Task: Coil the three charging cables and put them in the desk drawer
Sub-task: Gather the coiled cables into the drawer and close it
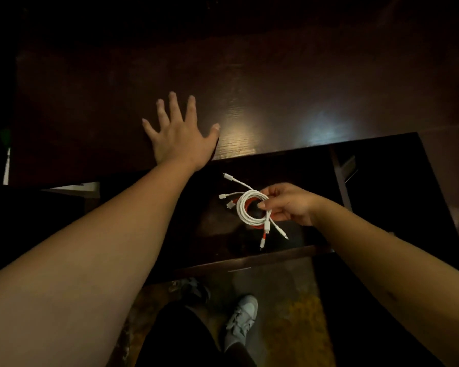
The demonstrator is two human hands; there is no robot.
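View from a head-worn camera, looking down at a dark wooden bench (276, 83) w/ its drawer (249, 260) pulled open toward the person.

Right hand (286, 203): thumb and fingers pinching a bundle of coiled cables (245, 207) at the bundle's right edge. Bundle hangs over the open drawer, roughly mid-compartment; can't tell if it touches the drawer floor or is just above it. White loops outermost, an orange-red cable looped inside them. Several plug ends stick out loose: some fanning up-left, some trailing down toward the drawer's front edge.

Left hand (179, 133): empty, fingers spread, palm flat on the bench top just beyond the drawer, as if bracing.

Progress, as a judgement: coiling looks done, since the cables sit together in one neat ring. Exact count hard to confirm, but white plus orange-red strands and the no. of plug ends fit three. Left to do: release the bundle inside the drawer, and prob. push the drawer closed.

Below the drawer: floor, the person's dark-clothed leg and a white shoe (243, 317). Lighting is dim; drawer interior mostly black.
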